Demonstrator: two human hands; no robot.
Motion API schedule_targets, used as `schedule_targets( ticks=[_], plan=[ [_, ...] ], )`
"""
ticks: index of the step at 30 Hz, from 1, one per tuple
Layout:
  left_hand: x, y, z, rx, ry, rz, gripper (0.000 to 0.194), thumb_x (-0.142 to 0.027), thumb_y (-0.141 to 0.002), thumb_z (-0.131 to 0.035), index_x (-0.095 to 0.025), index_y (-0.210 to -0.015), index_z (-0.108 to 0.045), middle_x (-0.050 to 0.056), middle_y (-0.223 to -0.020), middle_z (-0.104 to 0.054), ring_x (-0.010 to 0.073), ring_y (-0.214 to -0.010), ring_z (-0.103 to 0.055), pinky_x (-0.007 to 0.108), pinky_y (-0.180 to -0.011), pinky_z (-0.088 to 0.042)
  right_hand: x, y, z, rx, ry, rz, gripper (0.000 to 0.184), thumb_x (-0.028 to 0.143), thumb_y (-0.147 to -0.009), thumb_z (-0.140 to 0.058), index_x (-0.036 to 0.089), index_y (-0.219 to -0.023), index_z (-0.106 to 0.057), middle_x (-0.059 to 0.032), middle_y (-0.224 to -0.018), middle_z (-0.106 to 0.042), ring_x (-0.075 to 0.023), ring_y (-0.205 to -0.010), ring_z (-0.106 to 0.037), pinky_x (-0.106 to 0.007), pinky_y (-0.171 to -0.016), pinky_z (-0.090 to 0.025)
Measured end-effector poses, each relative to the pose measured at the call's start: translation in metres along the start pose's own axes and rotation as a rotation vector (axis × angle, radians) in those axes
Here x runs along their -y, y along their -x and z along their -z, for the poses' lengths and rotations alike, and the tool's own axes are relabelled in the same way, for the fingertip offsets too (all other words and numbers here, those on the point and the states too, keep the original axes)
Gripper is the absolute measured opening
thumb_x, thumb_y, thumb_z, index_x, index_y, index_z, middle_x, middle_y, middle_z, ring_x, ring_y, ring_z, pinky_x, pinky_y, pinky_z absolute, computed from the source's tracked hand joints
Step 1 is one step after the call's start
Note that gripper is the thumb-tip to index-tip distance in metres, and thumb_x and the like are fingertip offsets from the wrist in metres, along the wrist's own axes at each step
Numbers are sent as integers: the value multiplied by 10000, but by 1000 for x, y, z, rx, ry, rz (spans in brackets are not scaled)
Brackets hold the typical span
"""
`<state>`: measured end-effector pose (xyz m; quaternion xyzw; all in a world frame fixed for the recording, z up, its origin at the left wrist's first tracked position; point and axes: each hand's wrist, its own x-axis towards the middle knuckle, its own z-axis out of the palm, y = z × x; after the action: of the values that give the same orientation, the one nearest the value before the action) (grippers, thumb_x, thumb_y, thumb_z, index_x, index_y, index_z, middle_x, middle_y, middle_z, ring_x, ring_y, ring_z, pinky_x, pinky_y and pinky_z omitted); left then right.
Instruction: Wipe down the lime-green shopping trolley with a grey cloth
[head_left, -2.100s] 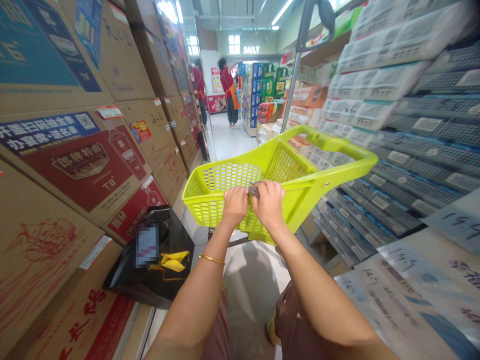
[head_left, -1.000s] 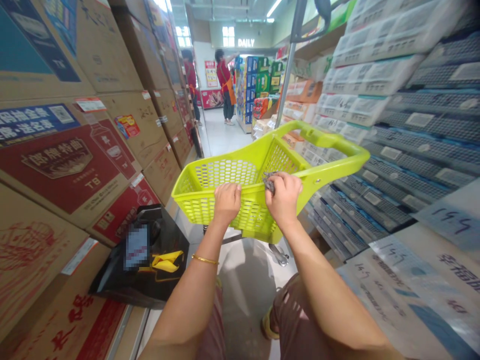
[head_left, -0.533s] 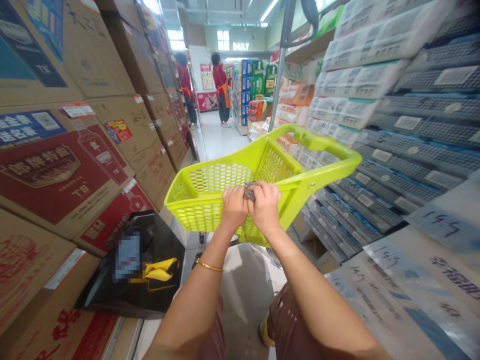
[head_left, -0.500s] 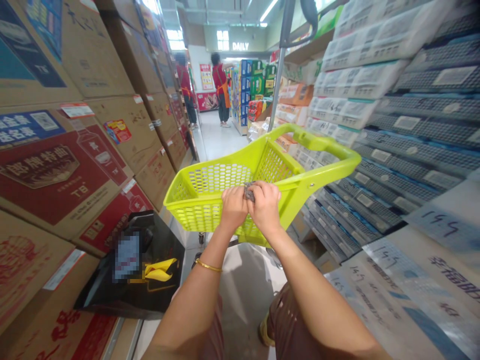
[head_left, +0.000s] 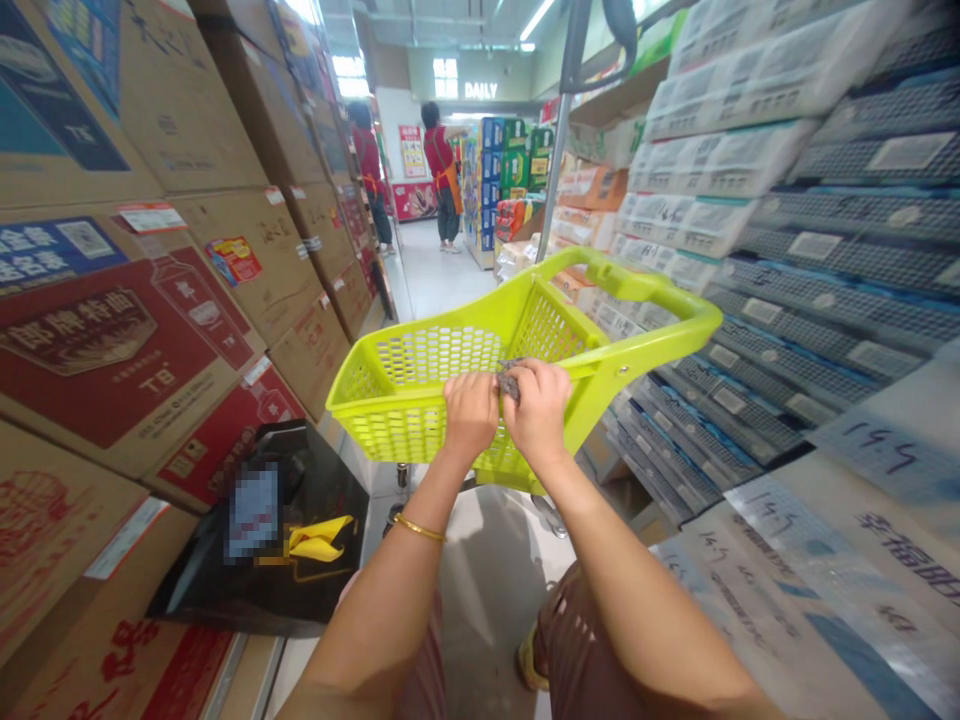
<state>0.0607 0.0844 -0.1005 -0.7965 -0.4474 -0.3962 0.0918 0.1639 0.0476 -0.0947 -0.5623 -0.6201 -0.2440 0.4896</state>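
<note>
A yellow-green shopping cart (head_left: 397, 425) with perforated sides stands crosswise in front of me, its handle end to the right. My left hand (head_left: 471, 412) is closed over the cart's near rim. Just beside it, my right hand (head_left: 536, 402) is closed on a crumpled grey-brown cloth (head_left: 510, 383), pressed on the same rim. Part of the cloth shows at the fingers; the rest is hidden under the hand.
Stacked cartons (head_left: 127, 330) line the left side, with a black bag (head_left: 322, 590) in front of them. Packaged goods (head_left: 750, 290) are piled on the right. Two red-clad figures (head_left: 442, 160) stand far down the aisle, one possibly a reflection.
My right hand has slid slightly right along the rim with the cloth, opening a small gap from my left hand. The left hand and the cart have hardly moved.
</note>
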Motion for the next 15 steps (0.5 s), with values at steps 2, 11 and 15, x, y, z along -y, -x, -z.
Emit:
schedule_targets(
  ticks=[2,11,15],
  plan=[
    [2,1,-1,4,14,11,278,-235,-913,-308,-191,-732,-514,57,-732,-581,202,-748,-520,333,-722,-334,6,3,-6,23,-42,-6,123,186,-781,-530,182,-871,-615,-68,-999,-608,-201,-943,-445,-339,-843,-331],
    [7,1,2,16,43,-41,298,-232,-923,-275,-185,-782,-533,60,-762,-594,204,-772,-522,337,-731,-331,-3,1,3,16,36,46,144,194,-765,-547,191,-893,-612,-60,-1019,-613,-209,-955,-455,-349,-846,-329],
    [6,0,3,11,51,-27,352,-286,-950,-253,-186,-781,-545,49,-755,-600,191,-776,-528,331,-743,-319,-19,-4,13,-116,82,-31,148,173,-748,-528,190,-873,-605,-74,-990,-598,-218,-951,-470,-369,-841,-336]
  ],
)
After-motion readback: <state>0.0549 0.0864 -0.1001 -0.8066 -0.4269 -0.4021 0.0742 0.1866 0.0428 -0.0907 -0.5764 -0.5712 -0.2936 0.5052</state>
